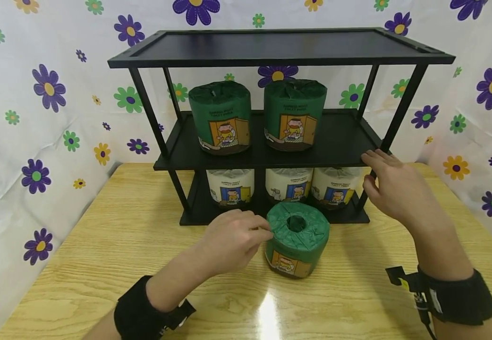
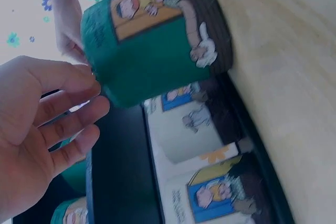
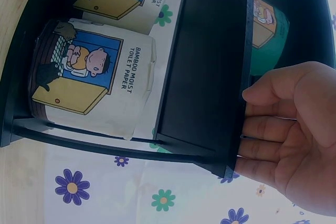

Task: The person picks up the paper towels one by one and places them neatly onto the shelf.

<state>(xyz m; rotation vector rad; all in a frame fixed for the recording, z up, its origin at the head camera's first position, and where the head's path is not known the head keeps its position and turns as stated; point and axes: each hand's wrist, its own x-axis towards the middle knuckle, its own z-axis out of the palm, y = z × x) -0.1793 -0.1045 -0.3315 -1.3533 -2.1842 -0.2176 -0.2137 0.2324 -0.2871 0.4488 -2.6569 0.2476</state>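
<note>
A green-wrapped toilet paper roll (image 1: 298, 241) stands on the table in front of the rack, tilted slightly, its top hole facing up. Beside its upper left edge is my left hand (image 1: 239, 238), fingers loosely bent. In the left wrist view the fingertips (image 2: 86, 85) come up to the roll's top edge; whether they touch is hard to tell. My right hand (image 1: 399, 189) rests on the right front corner of the black rack's middle shelf (image 1: 343, 137). Its fingers lie over the edge, the thumb lower, as the right wrist view also shows.
Two green rolls (image 1: 219, 118) stand on the middle shelf. On the bottom shelf are three white-wrapped rolls (image 1: 231, 186), the right two side by side. The rack's top board (image 1: 271, 45) spans above, with thin posts (image 1: 148, 111) at the corners. Flowered cloth hangs behind.
</note>
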